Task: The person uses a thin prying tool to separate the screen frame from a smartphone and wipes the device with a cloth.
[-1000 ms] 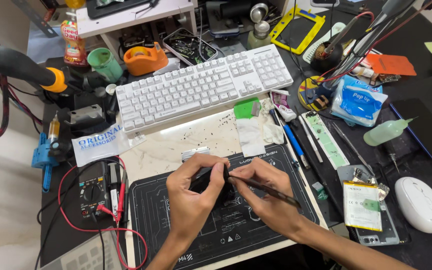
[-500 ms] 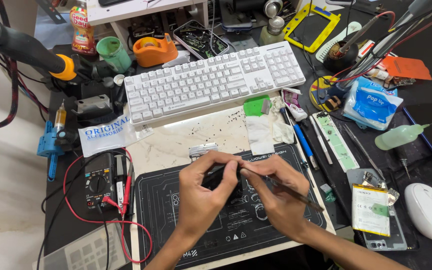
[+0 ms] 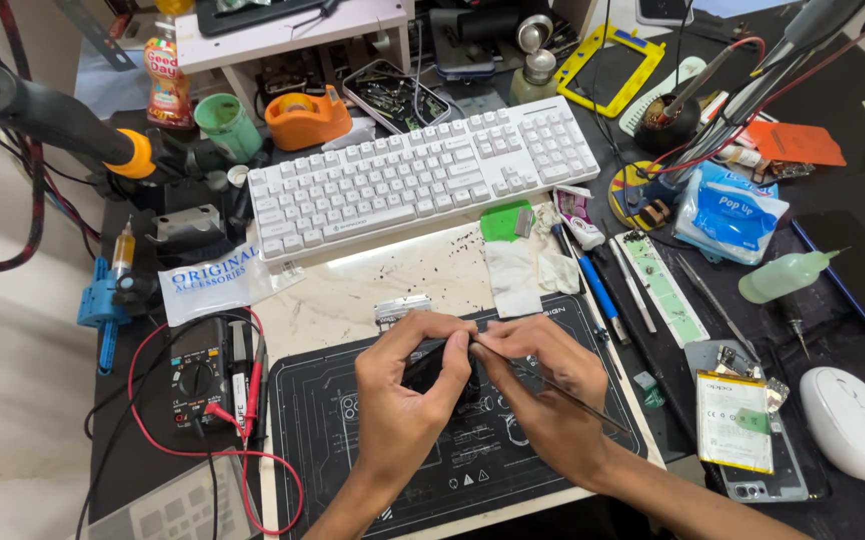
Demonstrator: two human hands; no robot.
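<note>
1. At the lower centre of the frame, your left hand (image 3: 407, 395) clasps a small dark, flat electronic part (image 3: 430, 366), fingers curled over its top edge and thumb beneath, just above the black printed work mat (image 3: 322, 440).
2. Your right hand (image 3: 542, 385) pinches a thin dark metal probe-like tool (image 3: 562, 390), its tip meeting the part's upper right edge near your left fingertips; the shaft trails toward the lower right.
3. Compared with a second ago, both hands sit slightly lower and closer together in the view, and the tool tip has moved from beside the part onto its edge. I judge this as the shift from positioning to actual prying or probing.
4. The part stays between your hands, over the middle of the mat; its far side is hidden by your fingers.
5. Above the mat lies a white full-size keyboard (image 3: 422, 180), with an orange tape dispenser (image 3: 307, 118) at upper centre-left.
6. At the left, a black multimeter with red leads (image 3: 202, 375) rests beside the mat; at the lower right sit an opened phone with its battery showing (image 3: 742, 425) and a white mouse (image 3: 852, 420).
</note>
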